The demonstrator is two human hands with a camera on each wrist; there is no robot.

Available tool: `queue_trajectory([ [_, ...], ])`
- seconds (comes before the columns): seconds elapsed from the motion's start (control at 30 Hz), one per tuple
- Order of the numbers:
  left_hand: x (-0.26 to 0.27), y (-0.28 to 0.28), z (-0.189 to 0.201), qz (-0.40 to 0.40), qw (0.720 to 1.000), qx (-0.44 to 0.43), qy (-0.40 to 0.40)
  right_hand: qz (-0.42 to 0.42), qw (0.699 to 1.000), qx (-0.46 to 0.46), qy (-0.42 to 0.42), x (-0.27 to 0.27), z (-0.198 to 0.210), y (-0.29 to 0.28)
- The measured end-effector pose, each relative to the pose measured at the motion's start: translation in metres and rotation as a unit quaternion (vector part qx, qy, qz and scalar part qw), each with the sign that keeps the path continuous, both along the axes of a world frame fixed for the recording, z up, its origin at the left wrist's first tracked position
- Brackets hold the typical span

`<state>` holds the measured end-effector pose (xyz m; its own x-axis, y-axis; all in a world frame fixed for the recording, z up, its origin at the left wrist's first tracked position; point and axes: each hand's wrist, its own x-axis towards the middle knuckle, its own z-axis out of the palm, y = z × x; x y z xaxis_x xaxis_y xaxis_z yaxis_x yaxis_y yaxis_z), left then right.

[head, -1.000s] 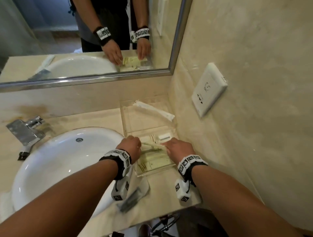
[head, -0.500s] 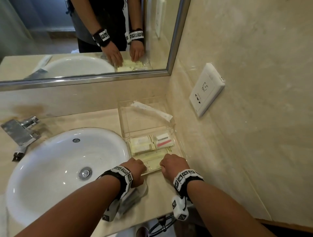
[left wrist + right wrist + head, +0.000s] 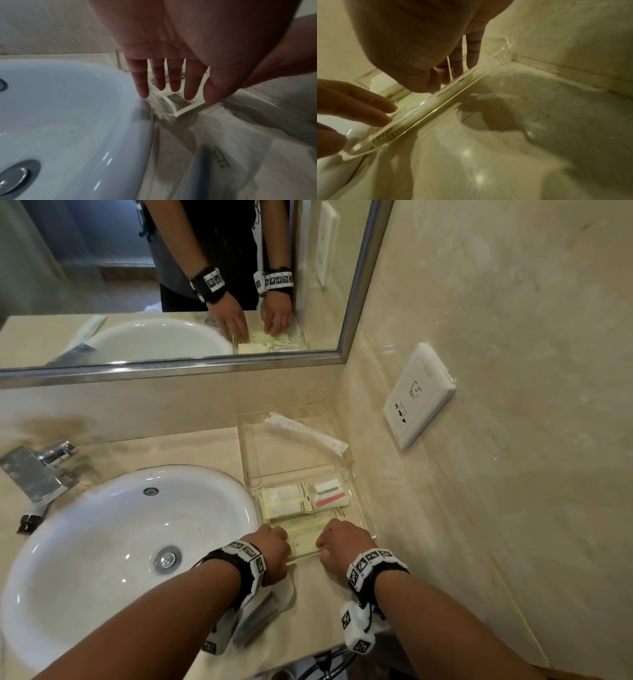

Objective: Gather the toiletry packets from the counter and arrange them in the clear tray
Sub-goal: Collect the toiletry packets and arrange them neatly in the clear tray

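The clear tray (image 3: pixel 270 453) stands on the counter between the basin and the side wall. Its far compartment holds a long white packet (image 3: pixel 305 431) leaning across it. The near compartment holds a pale yellow packet (image 3: pixel 284 501), a white packet with a pink stripe (image 3: pixel 330 493) and a flat yellow packet (image 3: pixel 305 537) at the near end. My left hand (image 3: pixel 274 542) and right hand (image 3: pixel 342 541) are side by side at the near end, straight fingers (image 3: pixel 171 86) pointing down inside the near wall (image 3: pixel 436 102) onto the yellow packet. Neither grips anything. A clear packet with a dark item (image 3: pixel 260 618) lies under my left wrist.
A white basin (image 3: pixel 120 542) sits left of the tray, with a chrome tap (image 3: pixel 37 470) at its far left. The side wall with a white socket plate (image 3: pixel 418 395) runs close along the tray's right. A mirror (image 3: pixel 102 302) hangs behind. The counter's front edge is just below my wrists.
Both hands drew back from the middle of the tray to its near end, uncovering the pale yellow and pink-striped packets. Over the last half second they barely moved.
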<state>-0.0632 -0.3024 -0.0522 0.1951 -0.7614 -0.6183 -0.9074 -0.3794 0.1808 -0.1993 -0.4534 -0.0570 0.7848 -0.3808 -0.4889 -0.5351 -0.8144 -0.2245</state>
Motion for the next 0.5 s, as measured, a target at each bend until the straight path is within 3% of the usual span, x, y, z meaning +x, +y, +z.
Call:
queue_trajectory([
  [0.2,0.026,-0.007,0.013,0.094,0.993,-0.067,0.023,-0.005,0.999,-0.015,-0.048,0.013,0.011,-0.012],
  [0.5,0.060,0.011,0.027,0.271,0.951,-0.142,0.031,0.003,0.996,-0.055,-0.074,0.055,0.021,-0.024],
])
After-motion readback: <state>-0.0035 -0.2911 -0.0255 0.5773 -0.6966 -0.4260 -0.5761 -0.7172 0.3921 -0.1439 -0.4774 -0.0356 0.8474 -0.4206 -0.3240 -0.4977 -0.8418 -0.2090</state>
